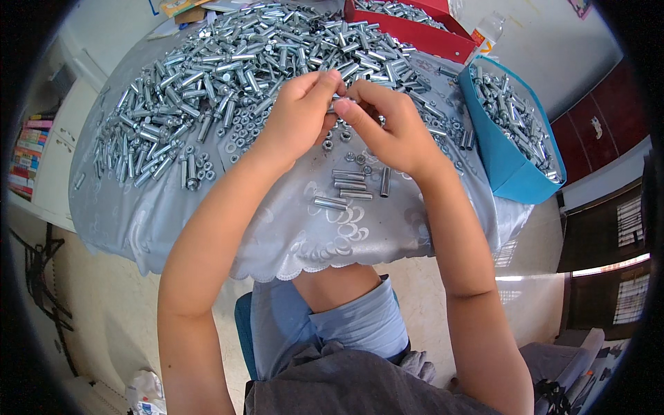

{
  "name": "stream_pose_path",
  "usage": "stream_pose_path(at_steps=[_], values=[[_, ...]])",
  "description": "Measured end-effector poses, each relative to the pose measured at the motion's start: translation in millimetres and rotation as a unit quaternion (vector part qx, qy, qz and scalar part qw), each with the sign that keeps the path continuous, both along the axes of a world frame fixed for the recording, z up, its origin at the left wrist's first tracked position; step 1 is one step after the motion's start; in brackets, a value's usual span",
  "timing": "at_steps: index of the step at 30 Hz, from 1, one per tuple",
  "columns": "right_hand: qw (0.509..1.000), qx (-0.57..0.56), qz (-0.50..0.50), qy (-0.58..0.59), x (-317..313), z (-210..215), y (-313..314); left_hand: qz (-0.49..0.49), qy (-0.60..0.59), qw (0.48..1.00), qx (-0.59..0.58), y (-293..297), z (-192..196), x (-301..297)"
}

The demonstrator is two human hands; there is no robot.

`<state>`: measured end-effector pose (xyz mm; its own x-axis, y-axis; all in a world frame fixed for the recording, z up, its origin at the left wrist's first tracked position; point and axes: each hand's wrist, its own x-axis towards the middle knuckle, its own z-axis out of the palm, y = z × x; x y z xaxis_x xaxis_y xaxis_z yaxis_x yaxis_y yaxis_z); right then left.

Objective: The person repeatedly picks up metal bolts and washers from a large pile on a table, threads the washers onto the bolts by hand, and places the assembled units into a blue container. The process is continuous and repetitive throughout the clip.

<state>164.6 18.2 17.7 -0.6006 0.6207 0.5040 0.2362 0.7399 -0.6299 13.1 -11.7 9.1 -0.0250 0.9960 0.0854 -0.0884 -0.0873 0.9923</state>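
Head view: left hand (299,114) and right hand (384,128) are pinching one small bolt (340,104) between their fingertips. The bolt risks slipping, being gripped only narrowly, and dropping toward the loose sleeves (346,187) at 6 o'clock.

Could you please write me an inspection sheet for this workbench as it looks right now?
Surface: table under a pale grey embossed cloth with a scalloped edge.
Job's things: small metal part pinched between both hands; large heap of silvery sleeves and nuts; short row of sleeves near the hands.
Clutter: blue bin and red tray, both holding metal parts; plastic bottle.
Grips: left hand and right hand both closed on the part.
Cables: nothing seen.
Surroundings: books at left; dark cabinets at right.
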Motion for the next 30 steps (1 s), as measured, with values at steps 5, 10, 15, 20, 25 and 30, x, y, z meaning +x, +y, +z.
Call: stream_pose_path(at_steps=[5, 10, 15, 20, 25, 30], values=[[0.996, -0.083, 0.030, 0.017, -1.1, 0.7, -0.7, 0.045, 0.053, 0.992, 0.105, 2.7, -6.0, 3.3], [0.915, -0.385, 0.078, 0.093, -6.2, -3.4, -0.4, 0.126, 0.210, 0.923, 0.298, -0.8, -6.4, 3.7], [0.864, -0.473, 0.150, 0.083, -1.4, 6.6, 0.8, 0.153, 0.272, 0.887, 0.339, -9.8, -3.9, 2.4], [0.992, -0.122, 0.025, -0.018, 2.1, -0.2, -3.5, 0.136, 0.202, 0.906, 0.346, -3.3, -6.7, 7.4], [0.993, 0.120, 0.000, -0.004, 1.5, 2.2, -0.9, 0.005, -0.036, 0.999, 0.032, -1.0, 0.5, 4.4], [0.998, 0.063, 0.011, -0.021, 0.9, -0.7, -1.6, 0.014, 0.002, 0.999, 0.049, -2.2, 1.5, 1.7]])
